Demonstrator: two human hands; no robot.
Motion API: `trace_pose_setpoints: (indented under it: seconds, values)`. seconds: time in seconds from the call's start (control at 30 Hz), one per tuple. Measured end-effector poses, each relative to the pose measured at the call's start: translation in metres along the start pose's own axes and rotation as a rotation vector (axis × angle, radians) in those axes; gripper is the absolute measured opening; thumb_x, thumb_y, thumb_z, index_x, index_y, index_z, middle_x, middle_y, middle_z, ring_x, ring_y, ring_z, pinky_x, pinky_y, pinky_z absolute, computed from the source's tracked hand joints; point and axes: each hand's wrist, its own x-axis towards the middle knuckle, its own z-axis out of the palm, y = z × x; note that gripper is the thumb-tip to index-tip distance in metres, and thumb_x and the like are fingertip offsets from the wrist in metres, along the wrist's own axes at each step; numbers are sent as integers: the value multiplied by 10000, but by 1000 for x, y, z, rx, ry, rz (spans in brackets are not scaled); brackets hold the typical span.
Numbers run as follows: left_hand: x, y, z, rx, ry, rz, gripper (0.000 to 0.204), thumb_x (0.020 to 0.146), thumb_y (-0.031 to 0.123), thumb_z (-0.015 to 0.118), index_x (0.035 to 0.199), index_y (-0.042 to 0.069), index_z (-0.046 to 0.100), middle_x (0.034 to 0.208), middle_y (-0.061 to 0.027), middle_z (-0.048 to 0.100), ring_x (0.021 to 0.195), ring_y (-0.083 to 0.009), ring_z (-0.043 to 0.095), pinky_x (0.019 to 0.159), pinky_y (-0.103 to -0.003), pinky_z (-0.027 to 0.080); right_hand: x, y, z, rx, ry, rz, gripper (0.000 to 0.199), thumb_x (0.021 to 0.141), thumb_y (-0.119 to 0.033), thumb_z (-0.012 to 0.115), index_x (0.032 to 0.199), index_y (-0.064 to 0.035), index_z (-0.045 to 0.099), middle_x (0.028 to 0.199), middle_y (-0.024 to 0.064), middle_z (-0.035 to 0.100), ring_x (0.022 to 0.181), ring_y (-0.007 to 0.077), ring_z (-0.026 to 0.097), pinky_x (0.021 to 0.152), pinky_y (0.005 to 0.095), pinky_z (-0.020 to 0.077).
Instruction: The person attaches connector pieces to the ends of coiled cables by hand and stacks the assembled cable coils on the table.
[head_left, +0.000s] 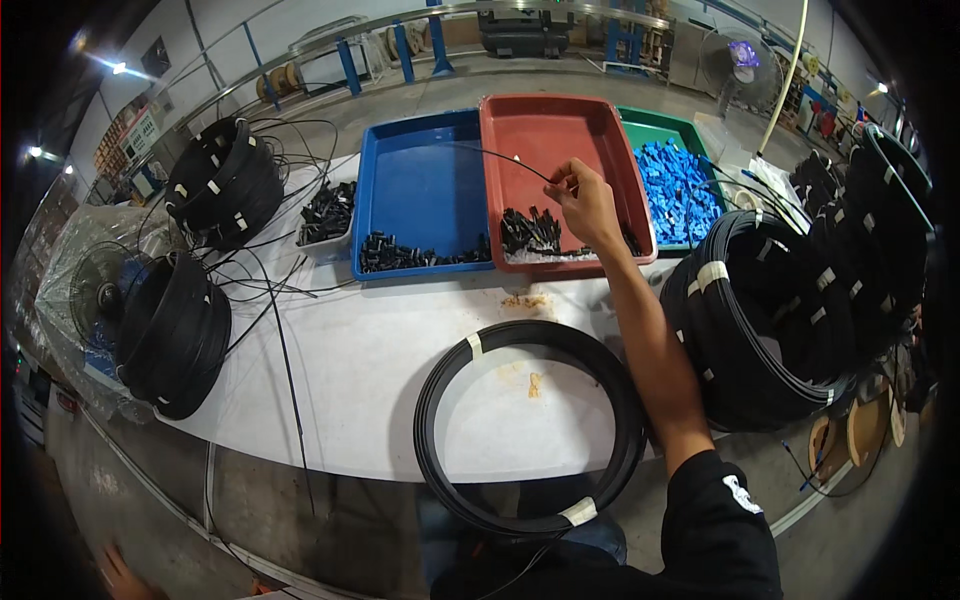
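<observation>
- Over the red tray (560, 130), in the head view, is the black cable (520, 166), its thin end pointing left toward the blue tray (425, 190).
- The right hand (585, 205) has thumb and fingertips closed in a pinch on that cable, a short length standing free beyond the grip.
- A blurred hand (122, 575) shows at the lower left edge, probably the left hand; whether its fingers are spread or hold anything, I cannot tell.
- The cable looks light and springy, fairly stiff over a short length, its jacket probably smooth; a pinch close to the end should limit whip, and tight bends are best avoided.
- The cable coil (427, 425) lies partly on the white table (340, 380) and overhangs its near edge; it is likely heavier and floppy as a ring, best lifted from opposite sides near the pale tape bands (580, 511).
- Black pieces (530, 232) lie at the red tray's near end; blue pieces (675, 190) fill much of the green tray (655, 128).
- Stacked coils (690, 320) crowd the right forearm (655, 340); loose strands (285, 360) trail across the table's left side and could snag.
</observation>
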Motion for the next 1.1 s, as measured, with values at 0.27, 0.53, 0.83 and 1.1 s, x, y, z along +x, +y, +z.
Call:
trace_pose_setpoints:
  seconds: [0.27,0.53,0.83,1.1]
  values:
    - [197,332,-75,-1019,133,1294,289,740,54,684,1022,93,642,853,-72,642,839,-268,610,811,-401,424,-12,16,-1,109,155,-44,208,821,42,650,998,-67,635,878,140,700,795,320,696,703,402,528]
    - [214,541,-73,-1578,-57,974,383,807,3,690,1171,107,636,1061,-127,707,1043,-333,644,910,-437,500,-25,18,14,-90,239,-147,51,752,-85,605,781,-95,645,924,125,635,839,382,642,712,480,507]
    - [214,560,-62,-1730,-235,1011,469,753,-89,699,1181,88,626,1009,-157,728,949,-344,685,852,-425,539,-21,23,18,-66,182,-84,88,745,-110,599,746,-38,650,886,134,642,824,359,644,721,450,509]
    - [234,561,-31,-2517,-398,625,329,813,-52,721,1128,42,695,973,-76,700,864,-144,644,796,-256,512,-21,16,20,32,182,-120,145,739,-89,550,745,35,625,810,167,613,698,311,603,649,386,479]
